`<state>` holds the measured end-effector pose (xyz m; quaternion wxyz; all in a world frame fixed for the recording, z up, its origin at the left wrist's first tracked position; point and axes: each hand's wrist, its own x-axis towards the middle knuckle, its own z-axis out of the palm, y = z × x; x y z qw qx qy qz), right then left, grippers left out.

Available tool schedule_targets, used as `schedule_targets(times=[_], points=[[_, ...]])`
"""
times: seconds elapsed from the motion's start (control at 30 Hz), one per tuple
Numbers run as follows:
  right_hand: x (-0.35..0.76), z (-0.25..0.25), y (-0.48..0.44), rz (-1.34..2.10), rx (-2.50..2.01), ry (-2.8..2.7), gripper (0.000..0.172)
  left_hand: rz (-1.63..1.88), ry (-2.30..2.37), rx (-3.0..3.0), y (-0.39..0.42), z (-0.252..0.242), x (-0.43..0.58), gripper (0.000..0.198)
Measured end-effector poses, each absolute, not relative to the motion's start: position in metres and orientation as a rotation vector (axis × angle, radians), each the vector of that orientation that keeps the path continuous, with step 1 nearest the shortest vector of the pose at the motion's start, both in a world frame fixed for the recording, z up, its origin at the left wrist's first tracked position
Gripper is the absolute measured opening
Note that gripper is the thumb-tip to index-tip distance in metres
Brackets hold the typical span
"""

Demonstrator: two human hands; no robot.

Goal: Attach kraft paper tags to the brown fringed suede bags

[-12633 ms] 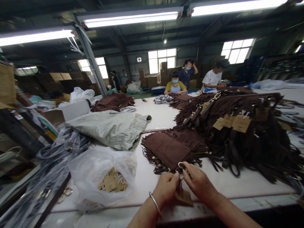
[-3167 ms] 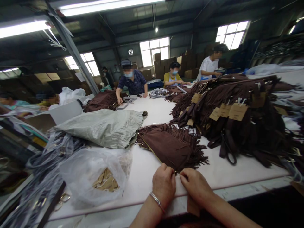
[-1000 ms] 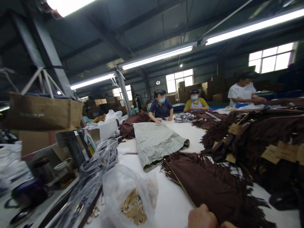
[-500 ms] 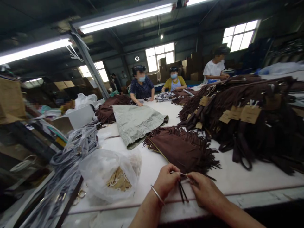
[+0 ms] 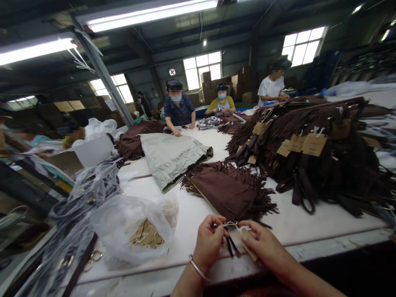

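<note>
A white string (image 5: 231, 224) is stretched in a loop between my two hands at the table's front edge. My left hand (image 5: 208, 239) is closed in a pinch on one end of it. In my right hand (image 5: 262, 245) the fingers grip the other end together with a tan hang tag (image 5: 248, 246). Two thin dark brown leather strips (image 5: 230, 242) dangle between the hands, their upper ends close to the string. Just beyond lies a brown fringed bag (image 5: 221, 187) with a gold zip along its edge.
At left, an open plastic bag (image 5: 108, 231) contains tan tags with white strings. Plastic-wrapped straps (image 5: 83, 198) lie farther left. A grey-green cloth sack (image 5: 171, 154) rests behind the fringed bag. Tagged brown bags (image 5: 309, 123) are heaped at right. Co-workers (image 5: 179, 107) are across the table.
My hands have moved slightly apart, and the string now shows as a loop. The tan tag has come into view under my right fingers. The whole view has shifted a little.
</note>
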<state>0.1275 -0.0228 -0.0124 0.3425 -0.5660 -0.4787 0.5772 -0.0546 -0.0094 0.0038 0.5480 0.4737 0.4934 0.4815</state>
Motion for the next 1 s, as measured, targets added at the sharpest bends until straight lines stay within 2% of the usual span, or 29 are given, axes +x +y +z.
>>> schedule_targets(times=[0.33, 0.47, 0.67, 0.73, 0.9, 1.0], points=[[0.125, -0.010, -0.027, 1.666, -1.349, -1.126, 0.052, 1.056, 1.297, 1.442, -0.009, 0.011, -0.052, 0.019], [0.128, -0.018, -0.025, 1.646, -1.336, -1.106, 0.053, 1.107, 1.290, 1.316, -0.005, 0.010, -0.048, 0.018], [0.132, -0.021, -0.026, 1.676, -1.286, -1.117, 0.060, 1.105, 0.998, 0.847, -0.005, 0.008, -0.043, 0.022], [0.133, -0.017, -0.027, 1.721, -1.259, -1.132, 0.057, 1.026, 0.965, 0.707, -0.008, 0.009, -0.046, 0.025], [0.140, -0.013, -0.029, 1.860, -1.234, -1.088, 0.036, 0.693, 1.045, 0.762, -0.020, 0.008, -0.054, 0.026], [0.142, -0.013, -0.027, 1.897, -1.253, -0.888, 0.035, 0.560, 1.032, 0.762, -0.023, 0.007, -0.055, 0.023]])
